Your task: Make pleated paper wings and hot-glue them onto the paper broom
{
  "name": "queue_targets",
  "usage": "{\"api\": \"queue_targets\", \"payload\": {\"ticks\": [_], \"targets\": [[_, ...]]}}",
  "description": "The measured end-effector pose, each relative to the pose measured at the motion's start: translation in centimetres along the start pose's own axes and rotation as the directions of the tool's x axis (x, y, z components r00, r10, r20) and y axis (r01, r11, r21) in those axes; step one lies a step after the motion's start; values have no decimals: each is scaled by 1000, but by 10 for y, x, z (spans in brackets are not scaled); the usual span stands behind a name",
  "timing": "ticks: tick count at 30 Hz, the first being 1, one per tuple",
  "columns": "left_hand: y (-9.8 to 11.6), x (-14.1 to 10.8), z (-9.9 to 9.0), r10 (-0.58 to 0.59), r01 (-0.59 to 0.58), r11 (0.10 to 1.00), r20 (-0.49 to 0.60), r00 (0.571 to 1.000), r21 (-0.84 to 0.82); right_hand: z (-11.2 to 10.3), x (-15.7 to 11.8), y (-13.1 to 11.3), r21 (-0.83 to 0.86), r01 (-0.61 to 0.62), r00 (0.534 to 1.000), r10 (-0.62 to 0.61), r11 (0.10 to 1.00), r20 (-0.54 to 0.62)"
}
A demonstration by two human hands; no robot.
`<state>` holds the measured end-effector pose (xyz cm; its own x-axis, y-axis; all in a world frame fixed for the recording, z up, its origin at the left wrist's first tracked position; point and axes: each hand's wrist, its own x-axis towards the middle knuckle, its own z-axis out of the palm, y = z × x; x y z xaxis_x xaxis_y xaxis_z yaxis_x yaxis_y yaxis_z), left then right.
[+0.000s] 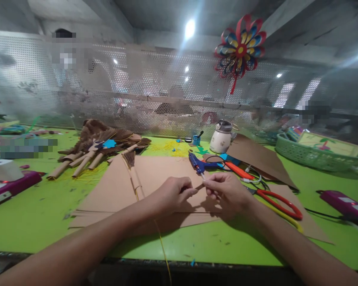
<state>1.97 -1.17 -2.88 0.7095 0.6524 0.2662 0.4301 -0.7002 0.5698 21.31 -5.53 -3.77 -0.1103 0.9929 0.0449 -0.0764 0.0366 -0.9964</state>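
Observation:
Over the stacked brown paper sheets (164, 169), my left hand (174, 194) pinches one end of a small brown paper strip (199, 186). The fingers of my right hand (226, 190) close on the strip's other end. Just beyond them lies a blue glue gun (198, 163), a whitish stick pointing from it toward my right fingertips. Left of my left hand rests a rolled brown paper stem (135, 178) with a pleated, fringed top. A yellow string (162, 242) trails below my left forearm over the table edge.
Pleated brown paper pieces with rolled stems (89, 155) are heaped at left. Red-and-yellow-handled scissors (282, 202) lie right of my right hand. A white bottle (221, 137), a green basket (313, 155) and purple power strips (346, 204) stand farther out. A perforated metal screen (155, 79) borders the table.

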Motion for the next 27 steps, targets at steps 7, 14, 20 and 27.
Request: {"api": "queue_targets", "payload": {"ticks": [7, 14, 20, 27], "targets": [[5, -5, -12, -119, 177, 904, 170, 978, -388, 1, -1, -10, 114, 64, 992, -51, 991, -115], [3, -6, -12, -155, 355, 564, 327, 932, -746, 7, -2, -4, 108, 24, 999, -28, 994, 36], [0, -5, -5, -73, 329, 275, 322, 944, -903, 11, -5, -4, 82, 90, 994, -96, 992, 60], [3, -9, 0, 38, 412, 301, 442, 896, -860, 19, -10, -16, -162, 146, 989, -139, 976, 54]]}}
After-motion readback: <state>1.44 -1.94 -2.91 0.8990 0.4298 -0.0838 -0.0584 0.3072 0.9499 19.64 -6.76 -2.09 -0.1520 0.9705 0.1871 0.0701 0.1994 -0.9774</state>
